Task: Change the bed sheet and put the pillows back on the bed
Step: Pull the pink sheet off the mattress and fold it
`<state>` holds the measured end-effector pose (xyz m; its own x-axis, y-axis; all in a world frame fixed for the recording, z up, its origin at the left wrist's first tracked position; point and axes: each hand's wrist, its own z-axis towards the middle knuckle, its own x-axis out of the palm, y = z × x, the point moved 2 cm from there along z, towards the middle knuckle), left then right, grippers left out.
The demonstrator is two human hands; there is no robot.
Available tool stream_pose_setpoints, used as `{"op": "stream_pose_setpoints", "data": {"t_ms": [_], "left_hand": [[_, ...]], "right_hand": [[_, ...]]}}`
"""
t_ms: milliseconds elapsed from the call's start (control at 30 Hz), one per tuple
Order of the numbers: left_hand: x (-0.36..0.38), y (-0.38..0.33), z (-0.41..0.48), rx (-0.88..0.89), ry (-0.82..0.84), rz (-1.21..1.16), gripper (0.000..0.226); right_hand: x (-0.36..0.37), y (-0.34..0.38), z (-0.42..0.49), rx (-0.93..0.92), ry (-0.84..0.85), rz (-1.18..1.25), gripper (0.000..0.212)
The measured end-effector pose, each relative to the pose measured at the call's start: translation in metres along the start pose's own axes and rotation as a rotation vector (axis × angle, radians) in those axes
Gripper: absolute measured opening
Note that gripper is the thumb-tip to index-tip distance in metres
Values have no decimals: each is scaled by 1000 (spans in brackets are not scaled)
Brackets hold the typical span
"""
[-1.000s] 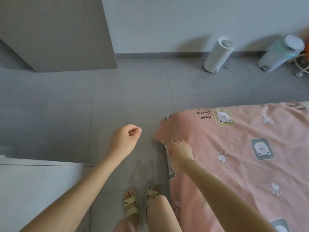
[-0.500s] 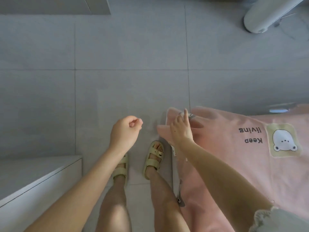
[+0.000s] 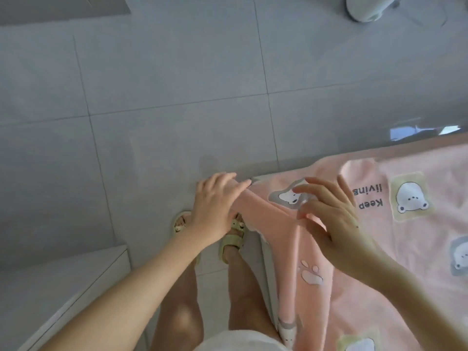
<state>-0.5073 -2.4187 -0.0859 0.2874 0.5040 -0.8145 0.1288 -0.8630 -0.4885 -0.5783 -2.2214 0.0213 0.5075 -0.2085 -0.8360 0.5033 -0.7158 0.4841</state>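
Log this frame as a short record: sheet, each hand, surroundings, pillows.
sheet: pink bear-print sheet lies over the bed, its corner bunched up at the bed's corner
left hand: grips the bunched corner
right hand: rests on the sheet beside it, fingers spread
floor: grey tiles; white appliance at top edge
pillows: none in view

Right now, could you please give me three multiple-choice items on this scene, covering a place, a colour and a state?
1. The white appliance stands: A on the bed; B on the floor; C on the ledge.
2. The bed sheet is: A blue; B pink; C green.
3. The left hand: A hangs idle; B holds a pillow; C grips the sheet's corner.
Answers: B, its base sits on grey tiles; B, pink cloth with bears; C, fingers curl round the corner.
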Motion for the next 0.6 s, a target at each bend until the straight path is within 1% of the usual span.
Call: {"op": "stream_pose_setpoints", "data": {"t_ms": [33,67,133,167,200,233,267,300,333,367,400,433,467,500,600], "left_hand": [[-7,-7,2,92,-13,34,77],[-14,-14,5,176,-36,47,72],[-30,-26,13,331,-89,24,47],[-38,-33,18,390,-89,6,37],[-47,-40,22,436,-73,-12,29],[-55,-46,24,475,-30,-20,27],[-62,-50,27,494,18,-30,27],[-72,-55,29,484,80,-53,20],[-82,-62,30,469,117,-83,7],[-95,-70,31,431,174,-103,7],[-108,-80,31,395,268,-123,19],[-121,-92,29,376,364,-134,24],[-135,-107,27,369,429,-141,25],[-147,-125,24,375,464,-133,24],[-172,-179,22,371,490,-106,24]], "right_hand": [[-18,2,-9,-5,-5,35,10],[-35,6,-18,4,5,42,8],[-61,13,-41,21,0,53,9],[-72,15,-53,38,-17,66,12],[-83,16,-65,69,-36,79,17],[-92,14,-78,114,-69,86,24],[-100,10,-88,178,-109,81,28],[-105,2,-98,269,-165,56,27],[-111,-7,-109,397,-225,17,22],[-115,-18,-117,548,-292,-32,16],[-118,-28,-123,707,-342,-74,10],[-118,-33,-126,837,-372,-97,8],[-116,-33,-125,921,-397,-86,11],[-115,-27,-121,939,-443,-45,16],[-112,30,-108,833,-618,256,32]]}}
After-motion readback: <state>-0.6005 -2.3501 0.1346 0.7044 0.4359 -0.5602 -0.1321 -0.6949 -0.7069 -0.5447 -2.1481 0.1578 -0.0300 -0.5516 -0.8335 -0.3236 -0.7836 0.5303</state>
